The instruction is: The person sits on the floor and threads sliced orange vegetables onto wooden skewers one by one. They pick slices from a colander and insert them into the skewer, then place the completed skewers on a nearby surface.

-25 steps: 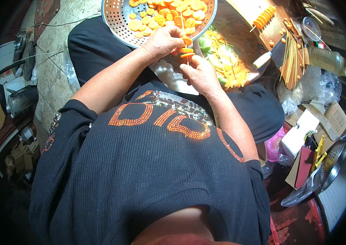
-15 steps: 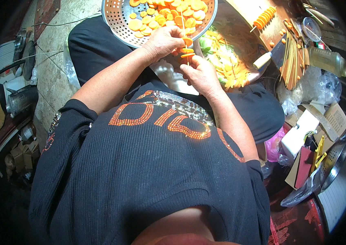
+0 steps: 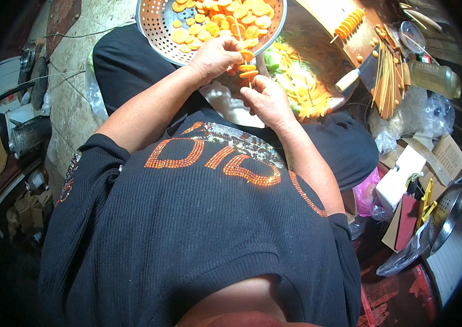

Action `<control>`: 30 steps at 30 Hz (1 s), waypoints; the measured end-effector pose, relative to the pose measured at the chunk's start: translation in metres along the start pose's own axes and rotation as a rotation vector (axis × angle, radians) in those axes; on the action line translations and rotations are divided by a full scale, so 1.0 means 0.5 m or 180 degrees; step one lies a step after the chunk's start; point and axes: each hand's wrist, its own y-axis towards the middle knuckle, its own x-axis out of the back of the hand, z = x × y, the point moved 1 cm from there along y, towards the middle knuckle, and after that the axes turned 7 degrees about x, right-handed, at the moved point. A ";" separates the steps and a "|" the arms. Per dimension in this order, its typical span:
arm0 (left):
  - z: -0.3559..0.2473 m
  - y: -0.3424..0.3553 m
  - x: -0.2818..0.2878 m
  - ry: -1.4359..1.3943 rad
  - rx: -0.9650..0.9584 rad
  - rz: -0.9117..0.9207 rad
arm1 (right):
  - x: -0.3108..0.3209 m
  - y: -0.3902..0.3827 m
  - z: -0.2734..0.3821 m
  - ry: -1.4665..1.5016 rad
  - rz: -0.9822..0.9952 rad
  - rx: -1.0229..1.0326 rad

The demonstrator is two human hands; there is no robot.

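My left hand [image 3: 216,57] is closed, its fingertips pinching an orange carrot slice [image 3: 247,56] on a thin wooden skewer [image 3: 238,28]. Gripped near its lower end by my right hand [image 3: 270,101], the skewer points up and away from me. A few carrot slices [image 3: 248,74] sit threaded on it between my two hands. Just beyond my left hand, a metal colander [image 3: 157,34] with round holes holds many loose carrot slices [image 3: 204,35]. To the right, a filled skewer of carrot slices [image 3: 349,24] lies on a wooden board [image 3: 326,11].
Right of my hands lies a heap of carrot peelings [image 3: 302,90]. A cleaver with a pale handle [image 3: 347,80] and a bundle of bare skewers [image 3: 388,82] rest by the board. A glass jar [image 3: 435,79], plastic bags and a second strainer [image 3: 449,212] fill the right side.
The upper end of the skewer has tilted slightly left, and the slices on it sit a little further left. Both hands keep their hold.
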 end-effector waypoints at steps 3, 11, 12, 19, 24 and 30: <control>-0.007 -0.007 -0.001 -0.0042 0.0017 -0.0027 | 0.002 -0.002 0.003 0.0030 0.0006 -0.0009; -0.006 -0.009 -0.005 0.0205 -0.0099 0.0051 | 0.008 -0.005 0.011 0.0460 0.0005 0.0003; -0.009 -0.011 -0.006 0.0258 -0.0103 0.0052 | 0.009 -0.005 0.014 0.0504 -0.0017 -0.0007; -0.008 -0.018 -0.011 0.0586 -0.0217 0.0017 | 0.014 -0.014 0.036 0.0601 0.0068 -0.0109; -0.008 -0.032 -0.017 0.0490 -0.0251 0.0078 | 0.013 -0.018 0.030 0.0551 0.0049 -0.0091; -0.005 -0.041 -0.028 0.0439 -0.0321 0.0040 | 0.015 -0.020 0.043 0.0470 -0.0029 -0.0124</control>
